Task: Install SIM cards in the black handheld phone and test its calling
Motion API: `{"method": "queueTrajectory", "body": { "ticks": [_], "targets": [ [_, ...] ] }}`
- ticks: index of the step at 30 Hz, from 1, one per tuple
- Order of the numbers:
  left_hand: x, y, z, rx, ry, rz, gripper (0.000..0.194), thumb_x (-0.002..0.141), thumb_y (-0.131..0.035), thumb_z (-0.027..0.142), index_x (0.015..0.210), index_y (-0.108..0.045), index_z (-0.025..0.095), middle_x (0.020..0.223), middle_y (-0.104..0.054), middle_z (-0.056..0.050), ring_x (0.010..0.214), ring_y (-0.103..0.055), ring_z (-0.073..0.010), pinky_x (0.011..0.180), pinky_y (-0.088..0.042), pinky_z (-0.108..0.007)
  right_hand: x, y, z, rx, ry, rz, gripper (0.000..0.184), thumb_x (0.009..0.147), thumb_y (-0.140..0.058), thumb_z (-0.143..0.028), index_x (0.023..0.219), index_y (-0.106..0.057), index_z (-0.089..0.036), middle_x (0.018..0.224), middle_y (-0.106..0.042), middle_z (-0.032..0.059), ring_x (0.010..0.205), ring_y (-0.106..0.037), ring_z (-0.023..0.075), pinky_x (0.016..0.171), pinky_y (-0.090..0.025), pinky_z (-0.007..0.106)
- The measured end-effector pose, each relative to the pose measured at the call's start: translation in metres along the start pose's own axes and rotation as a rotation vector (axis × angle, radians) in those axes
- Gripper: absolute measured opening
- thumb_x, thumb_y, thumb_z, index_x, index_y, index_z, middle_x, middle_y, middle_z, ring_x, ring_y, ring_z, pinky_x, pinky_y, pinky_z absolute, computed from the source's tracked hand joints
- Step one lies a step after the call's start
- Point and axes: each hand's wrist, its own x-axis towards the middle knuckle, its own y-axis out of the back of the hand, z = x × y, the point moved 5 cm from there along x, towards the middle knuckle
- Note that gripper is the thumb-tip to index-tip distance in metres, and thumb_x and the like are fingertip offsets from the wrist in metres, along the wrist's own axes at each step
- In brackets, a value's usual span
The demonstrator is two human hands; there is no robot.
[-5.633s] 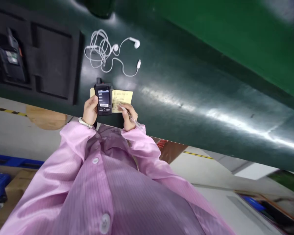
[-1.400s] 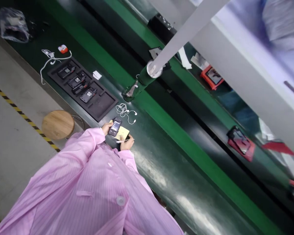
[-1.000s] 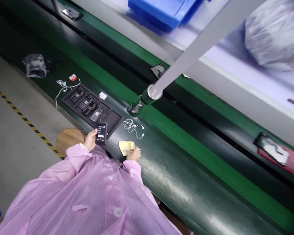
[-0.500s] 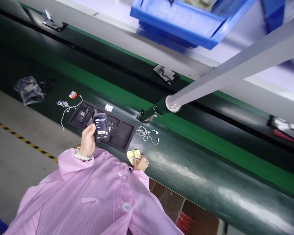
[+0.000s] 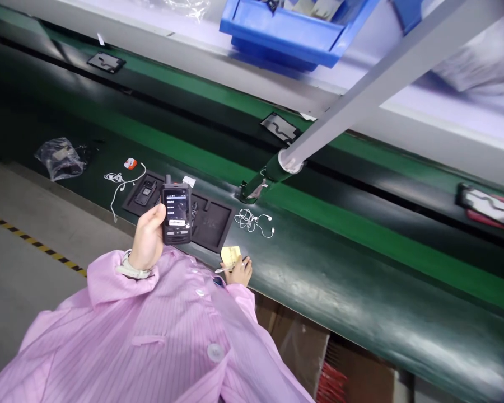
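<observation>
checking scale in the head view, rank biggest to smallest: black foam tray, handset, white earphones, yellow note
Largest: the black foam tray.
Next, unranked: the handset and the white earphones look about alike, but the handset is held nearer the camera.
Smallest: the yellow note.

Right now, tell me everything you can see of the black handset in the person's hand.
The black handset is a chunky, rugged-looking phone or radio, apparently dark plastic, with a short stubby antenna at its top corner. Its screen is lit, showing small light text on a dark menu with a pale bar near the bottom; the text is too small to read. Keys sit below the screen. The left hand holds it upright by its side, raised in front of a black foam tray.
</observation>
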Motion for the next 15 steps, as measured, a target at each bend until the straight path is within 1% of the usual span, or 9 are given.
{"method": "queueTrajectory", "body": {
  "ticks": [2, 4, 6, 8, 10, 12, 14, 15],
  "targets": [
    [-0.003, 0.0, 0.003, -0.005, 0.003, 0.0, 0.034, 0.074, -0.087, 0.051, 0.079, -0.077, 0.02, 0.091, -0.08, -0.007, 0.115, -0.071, -0.0354, 0.09, -0.06, -0.042, 0.0, -0.001, -0.003, 0.035, -0.004, -0.021, 0.053, 0.095, -0.07, -0.044, 0.139, -0.059, -0.018, 0.157, -0.049, 0.0134, 0.147, -0.045, 0.0348, 0.121, -0.037, 0.064],
    [-0.002, 0.0, 0.005, -0.013, 0.01, 0.001, 0.04, 0.068, -0.09, 0.054, 0.08, -0.076, 0.018, 0.091, -0.081, -0.008, 0.112, -0.072, -0.0344, 0.09, -0.059, -0.041, 0.001, -0.001, -0.008, 0.082, -0.003, -0.055, 0.046, 0.096, -0.069, -0.041, 0.134, -0.062, -0.018, 0.153, -0.053, 0.0124, 0.143, -0.05, 0.0325, 0.119, -0.042, 0.062],
    [0.005, 0.003, 0.007, -0.014, 0.016, -0.002, 0.044, 0.065, -0.092, 0.055, 0.08, -0.075, 0.017, 0.09, -0.081, -0.007, 0.11, -0.073, -0.0337, 0.09, -0.059, -0.041, 0.002, -0.001, -0.013, 0.14, -0.008, -0.093, 0.04, 0.097, -0.068, -0.039, 0.13, -0.064, -0.017, 0.146, -0.058, 0.0116, 0.135, -0.056, 0.0294, 0.114, -0.048, 0.057],
    [0.02, 0.007, 0.007, -0.013, 0.025, -0.014, 0.046, 0.065, -0.091, 0.056, 0.083, -0.076, 0.017, 0.091, -0.081, -0.008, 0.111, -0.073, -0.0334, 0.091, -0.059, -0.041, 0.003, 0.004, -0.016, 0.207, -0.045, -0.126, 0.037, 0.098, -0.067, -0.039, 0.127, -0.064, -0.017, 0.137, -0.064, 0.0108, 0.124, -0.063, 0.0257, 0.107, -0.054, 0.051],
    [0.04, 0.013, 0.007, -0.019, 0.049, -0.018, 0.05, 0.063, -0.092, 0.057, 0.087, -0.076, 0.016, 0.093, -0.081, -0.008, 0.111, -0.073, -0.0335, 0.091, -0.059, -0.041, 0.0, 0.018, -0.018, 0.281, -0.11, -0.158, 0.033, 0.099, -0.065, -0.04, 0.122, -0.065, -0.016, 0.124, -0.068, 0.0087, 0.109, -0.068, 0.0212, 0.096, -0.06, 0.044],
    [0.066, 0.017, 0.005, -0.033, 0.089, -0.019, 0.052, 0.059, -0.095, 0.055, 0.088, -0.077, 0.016, 0.094, -0.081, -0.008, 0.11, -0.073, -0.0333, 0.092, -0.059, -0.041, -0.01, 0.041, -0.022, 0.365, -0.167, -0.2, 0.03, 0.1, -0.063, -0.042, 0.112, -0.067, -0.015, 0.107, -0.071, 0.0051, 0.093, -0.069, 0.0166, 0.084, -0.061, 0.036],
    [0.093, 0.019, 0.004, -0.043, 0.143, -0.055, 0.055, 0.054, -0.097, 0.054, 0.088, -0.077, 0.016, 0.093, -0.082, -0.008, 0.108, -0.074, -0.0337, 0.092, -0.059, -0.042, -0.026, 0.068, -0.034, 0.457, -0.177, -0.252, 0.028, 0.1, -0.063, -0.042, 0.103, -0.067, -0.014, 0.094, -0.069, 0.002, 0.08, -0.067, 0.0127, 0.074, -0.06, 0.03],
    [0.106, 0.019, 0.004, -0.04, 0.157, -0.084, 0.055, 0.054, -0.097, 0.055, 0.086, -0.077, 0.016, 0.091, -0.082, -0.009, 0.107, -0.075, -0.0347, 0.091, -0.06, -0.044, -0.035, 0.079, -0.045, 0.505, -0.16, -0.286, 0.029, 0.1, -0.064, -0.043, 0.1, -0.068, -0.014, 0.089, -0.069, 0.0006, 0.074, -0.066, 0.0115, 0.069, -0.059, 0.028]
  ]
}}
